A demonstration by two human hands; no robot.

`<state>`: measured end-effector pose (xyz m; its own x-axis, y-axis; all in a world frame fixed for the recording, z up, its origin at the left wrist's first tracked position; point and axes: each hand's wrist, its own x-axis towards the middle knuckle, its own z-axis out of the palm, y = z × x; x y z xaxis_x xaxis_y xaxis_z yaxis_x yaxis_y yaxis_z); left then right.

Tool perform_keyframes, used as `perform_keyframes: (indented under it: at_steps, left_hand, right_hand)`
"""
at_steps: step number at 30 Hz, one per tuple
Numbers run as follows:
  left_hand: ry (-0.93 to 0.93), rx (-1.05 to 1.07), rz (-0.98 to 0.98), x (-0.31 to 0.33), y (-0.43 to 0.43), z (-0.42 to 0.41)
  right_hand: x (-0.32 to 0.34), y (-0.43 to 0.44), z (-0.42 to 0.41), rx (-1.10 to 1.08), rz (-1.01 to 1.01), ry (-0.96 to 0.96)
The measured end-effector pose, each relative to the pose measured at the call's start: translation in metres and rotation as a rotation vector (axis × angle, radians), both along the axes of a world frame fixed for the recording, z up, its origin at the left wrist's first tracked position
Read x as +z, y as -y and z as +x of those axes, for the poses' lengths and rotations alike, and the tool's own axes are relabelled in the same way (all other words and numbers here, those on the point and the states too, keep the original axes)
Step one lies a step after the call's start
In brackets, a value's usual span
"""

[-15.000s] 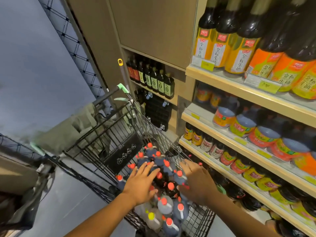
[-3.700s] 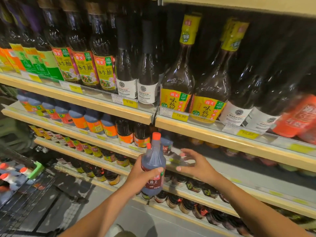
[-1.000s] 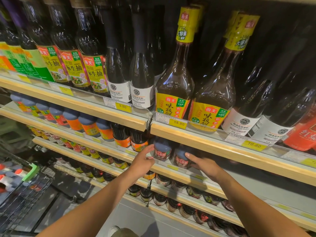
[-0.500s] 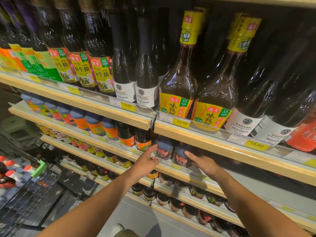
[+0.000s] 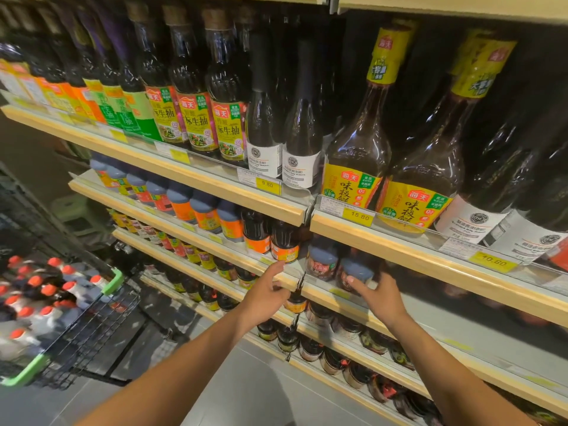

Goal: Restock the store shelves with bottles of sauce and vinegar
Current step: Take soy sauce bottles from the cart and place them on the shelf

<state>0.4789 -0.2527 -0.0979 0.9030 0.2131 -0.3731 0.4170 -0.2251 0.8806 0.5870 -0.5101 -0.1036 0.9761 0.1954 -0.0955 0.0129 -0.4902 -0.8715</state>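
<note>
Both my hands are empty right now, reaching at the second shelf (image 5: 307, 290) from the top. My left hand (image 5: 267, 292) hangs loose just off the shelf's front lip, thumb up near the orange-label bottles (image 5: 284, 244), fingers relaxed and apart, gripping nothing. My right hand (image 5: 381, 295) is spread with fingers straight, fingertips right at the front of the right of the two dark sauce bottles with red labels (image 5: 322, 261), which sit side by side at the left end of the bare stretch of that shelf; can't tell if I'm actually touching it or just shy of it. Compared with a few seconds back, the bottle I was carrying in my left hand is out of my grip and on the shelf. Versus half a second ago, my left hand has slid off to the left and a bit lower, away from the pair, while the right sits about where it was. The cart (image 5: 76, 327) is down at the far left, with a pile of red-capped bottles (image 5: 43, 290) in it.
</note>
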Motion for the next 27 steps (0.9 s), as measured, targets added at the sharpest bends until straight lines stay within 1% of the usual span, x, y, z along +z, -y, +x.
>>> perform_keyframes:
  at_steps: [1,3,5,8,10,13,17,19,22,27]
  left_hand:
    - [0.006,0.004,0.013,0.002,-0.004,-0.007]
    - [0.018,0.018,0.031,0.008,-0.012,-0.022]
    - [0.049,0.008,0.094,0.013,-0.025,-0.040]
    - [0.096,-0.027,0.269,0.022,-0.049,-0.072]
    - [0.127,-0.052,0.456,0.025,-0.070,-0.098]
    - [0.164,-0.066,0.748,0.022,-0.109,-0.141]
    - [0.150,-0.051,0.946,0.017,-0.170,-0.206]
    - [0.130,-0.022,1.010,0.014,-0.204,-0.243]
    - [0.096,0.039,1.067,0.010,-0.256,-0.301]
    - [-0.005,0.150,1.094,0.007,-0.334,-0.391]
  right_hand:
    - [-0.001,-0.003,-0.004,-0.019,-0.044,0.056]
    - [-0.002,-0.009,-0.012,-0.063,-0.205,0.132]
    - [-0.001,-0.016,-0.022,-0.080,-0.334,0.230]
    - [0.004,-0.034,-0.040,-0.094,-0.469,0.400]
    - [0.007,-0.052,-0.053,-0.124,-0.535,0.442]
    - [0.011,-0.086,-0.081,-0.124,-0.546,0.456]
    - [0.016,-0.152,-0.130,-0.033,-0.592,0.507]
    - [0.019,-0.192,-0.159,0.040,-0.623,0.534]
    - [0.024,-0.254,-0.204,0.165,-0.598,0.567]
    - [0.031,-0.358,-0.270,0.352,-0.565,0.694]
